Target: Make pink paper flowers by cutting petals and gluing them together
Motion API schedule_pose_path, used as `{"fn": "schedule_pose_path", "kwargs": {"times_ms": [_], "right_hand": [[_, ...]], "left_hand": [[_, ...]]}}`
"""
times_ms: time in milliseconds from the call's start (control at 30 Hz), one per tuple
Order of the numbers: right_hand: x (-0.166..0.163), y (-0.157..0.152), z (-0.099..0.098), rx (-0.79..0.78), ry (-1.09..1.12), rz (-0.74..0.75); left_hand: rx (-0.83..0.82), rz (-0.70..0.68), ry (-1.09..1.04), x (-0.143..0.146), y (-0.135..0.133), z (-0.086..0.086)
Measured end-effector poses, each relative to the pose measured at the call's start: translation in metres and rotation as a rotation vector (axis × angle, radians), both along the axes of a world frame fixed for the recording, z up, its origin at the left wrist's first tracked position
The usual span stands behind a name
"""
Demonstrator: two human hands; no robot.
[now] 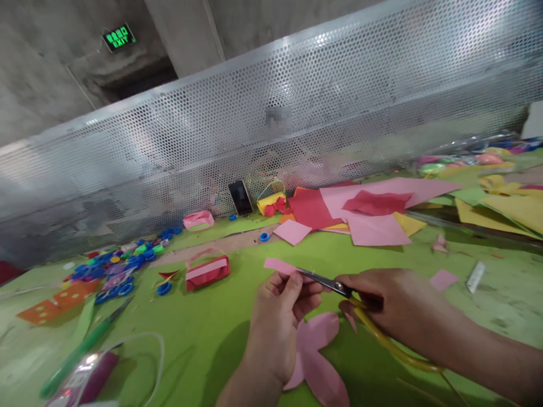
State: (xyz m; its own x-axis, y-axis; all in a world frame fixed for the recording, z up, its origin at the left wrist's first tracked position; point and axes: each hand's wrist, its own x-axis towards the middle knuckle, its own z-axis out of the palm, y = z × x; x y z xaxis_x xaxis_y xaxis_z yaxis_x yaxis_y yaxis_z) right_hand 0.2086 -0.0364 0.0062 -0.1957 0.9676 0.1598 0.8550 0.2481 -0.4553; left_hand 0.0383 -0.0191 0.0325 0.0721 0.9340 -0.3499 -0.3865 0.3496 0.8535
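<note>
My left hand (278, 316) pinches a pink paper piece (280, 265) just above the green table (203, 339). My right hand (394, 305) grips yellow-handled scissors (331, 282), whose metal blades reach left onto the pink paper. Below both hands lies a pink petal-shaped cutout (318, 362), partly hidden by my left wrist.
Sheets of pink, red and yellow paper (365, 215) are piled at the back right. A red paper basket (207, 271), a pink paper box (198, 220), a phone (240, 198), blue rings (123, 265) and green scissors (85, 345) lie to the left. A perforated metal screen (297, 113) runs along the back.
</note>
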Motion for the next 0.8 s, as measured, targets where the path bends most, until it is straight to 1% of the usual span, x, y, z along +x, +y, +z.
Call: {"fn": "schedule_pose_path", "kwargs": {"times_ms": [200, 333, 467, 667, 800], "right_hand": [[0.0001, -0.0010, 0.0020, -0.043, -0.038, -0.013], [-0.0015, -0.0018, -0.0006, -0.010, -0.040, -0.009], [-0.0029, -0.0019, -0.0009, 0.025, 0.006, 0.001], [-0.0040, -0.0029, 0.0047, 0.005, 0.013, 0.013], [-0.0032, -0.0034, 0.0036, 0.000, 0.021, 0.004]], "left_hand": [[-0.004, -0.055, 0.017, -0.0048, -0.0001, 0.0000], [-0.036, -0.032, 0.057, -0.0044, 0.0009, 0.0021], [-0.064, -0.027, 0.050, -0.0010, 0.0002, 0.0036], [-0.045, -0.034, 0.043, -0.0023, -0.0009, -0.0002], [-0.017, -0.052, 0.040, -0.0050, -0.0003, -0.0034]]}}
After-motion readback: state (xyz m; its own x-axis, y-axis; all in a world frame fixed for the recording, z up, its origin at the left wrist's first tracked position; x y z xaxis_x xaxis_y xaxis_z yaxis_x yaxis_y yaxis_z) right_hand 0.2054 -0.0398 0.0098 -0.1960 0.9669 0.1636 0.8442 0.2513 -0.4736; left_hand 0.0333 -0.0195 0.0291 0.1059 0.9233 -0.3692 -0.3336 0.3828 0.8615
